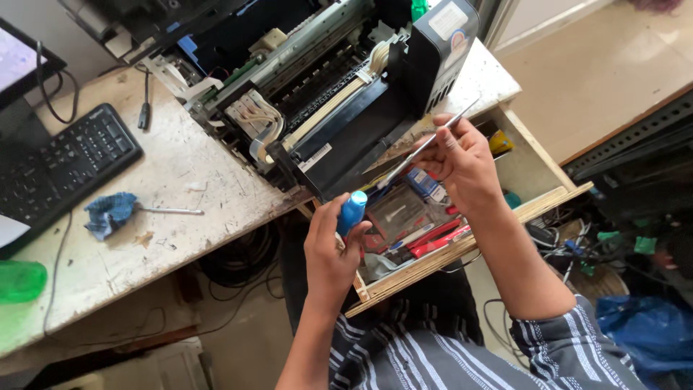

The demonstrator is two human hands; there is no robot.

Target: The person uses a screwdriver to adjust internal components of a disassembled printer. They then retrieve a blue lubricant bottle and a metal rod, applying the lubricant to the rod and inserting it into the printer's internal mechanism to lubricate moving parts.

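Observation:
My left hand grips the blue handle of a screwdriver in front of the desk edge. Its long metal shaft slants up to the right, where my right hand pinches it near the tip. Both hands hover over an open wooden drawer full of tools. Just behind them an opened black printer, its cover off and its ribbon cables and rails showing, sits on the worn white desk.
A black keyboard and a monitor corner sit at the left. A blue rag and a thin metal rod lie on the desk. Green plastic is at the left edge. Cables tangle under the desk and at the right.

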